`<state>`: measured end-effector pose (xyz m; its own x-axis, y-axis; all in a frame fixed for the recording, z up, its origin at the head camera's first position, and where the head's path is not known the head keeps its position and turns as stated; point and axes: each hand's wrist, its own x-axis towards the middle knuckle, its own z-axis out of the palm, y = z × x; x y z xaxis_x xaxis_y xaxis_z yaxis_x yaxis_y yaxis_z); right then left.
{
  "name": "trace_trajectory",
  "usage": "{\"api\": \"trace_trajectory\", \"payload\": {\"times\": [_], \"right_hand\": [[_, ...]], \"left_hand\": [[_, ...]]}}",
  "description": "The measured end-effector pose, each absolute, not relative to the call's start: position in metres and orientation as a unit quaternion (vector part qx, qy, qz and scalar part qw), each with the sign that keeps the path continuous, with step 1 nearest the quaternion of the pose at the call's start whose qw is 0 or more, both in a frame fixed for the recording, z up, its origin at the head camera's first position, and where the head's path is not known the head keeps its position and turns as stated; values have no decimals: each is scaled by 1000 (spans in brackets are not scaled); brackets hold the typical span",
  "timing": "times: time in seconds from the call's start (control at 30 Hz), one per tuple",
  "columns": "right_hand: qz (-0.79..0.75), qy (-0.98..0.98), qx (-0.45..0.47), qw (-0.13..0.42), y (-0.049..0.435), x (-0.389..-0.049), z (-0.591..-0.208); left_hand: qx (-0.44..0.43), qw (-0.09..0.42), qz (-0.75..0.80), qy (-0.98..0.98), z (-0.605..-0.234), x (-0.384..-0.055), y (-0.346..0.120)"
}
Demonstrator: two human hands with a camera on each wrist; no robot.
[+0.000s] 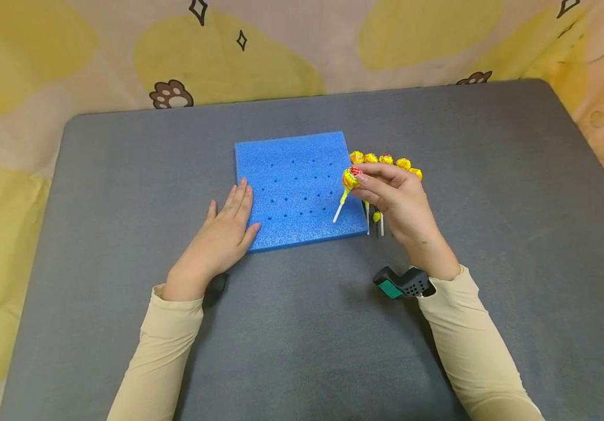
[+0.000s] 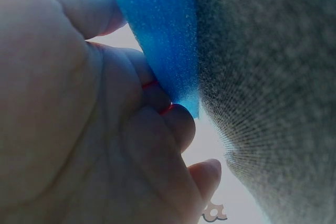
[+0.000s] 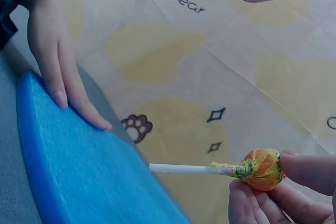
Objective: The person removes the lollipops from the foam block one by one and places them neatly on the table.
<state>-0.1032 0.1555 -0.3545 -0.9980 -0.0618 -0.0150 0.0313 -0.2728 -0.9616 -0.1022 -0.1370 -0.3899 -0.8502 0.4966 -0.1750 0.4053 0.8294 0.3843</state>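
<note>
A blue foam board (image 1: 302,146) with rows of small holes lies flat on the grey table. My left hand (image 1: 221,235) rests along its left edge, fingers straight and fingertips on the top face. Between thumb and fingers, my right hand (image 1: 399,202) pinches a lollipop (image 1: 350,180) by its yellow-and-red wrapped head. Its white stick points down and to the left, over the board's right part. In the right wrist view the lollipop (image 3: 262,169) shows whole, with the stick's end free.
Several more lollipops (image 1: 385,159) in yellow wrappers lie just right of the board, partly hidden behind my right hand. A patterned cloth (image 1: 280,52) hangs beyond the table's far edge. The grey table (image 1: 302,339) stretches around the board.
</note>
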Motion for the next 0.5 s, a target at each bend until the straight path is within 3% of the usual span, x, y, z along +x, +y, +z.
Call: {"api": "trace_trajectory", "payload": {"times": [0.5], "right_hand": [[-818, 573, 41, -15, 191, -91, -355]], "left_hand": [[232, 146, 168, 947, -391, -104, -137]]}}
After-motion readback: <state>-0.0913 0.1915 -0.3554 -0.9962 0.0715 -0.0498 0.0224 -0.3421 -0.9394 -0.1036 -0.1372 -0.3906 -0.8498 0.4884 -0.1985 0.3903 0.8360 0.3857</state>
